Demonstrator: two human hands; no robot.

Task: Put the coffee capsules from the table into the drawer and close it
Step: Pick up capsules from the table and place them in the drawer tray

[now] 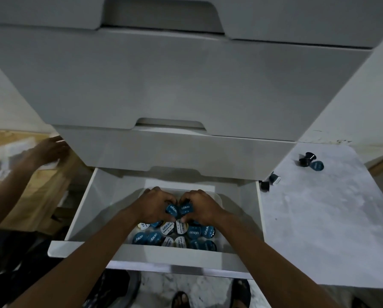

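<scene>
The drawer point(79, 210) looked like smooth, matt white laminate, with a bright, shiny metal strip point(181, 268) along its front edge. Inside the drawer, the coffee capsules point(175, 235) had glossy foil-like lids, some blue, some white. To the right of the drawer, the table point(332, 218) had a pale, mottled, marble-like top, faintly rough-looking. Left of the drawer lay light, matt wood boards point(41, 185). The capsules on the table point(310, 161) had dark, shiny plastic-looking bodies.

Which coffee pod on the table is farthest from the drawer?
Start at the pale marbled table, right of the white open drawer. At its far edge lie three pods; pick the blue-lidded coffee capsule, rightmost, showing its blue face beside two black ones.
</scene>
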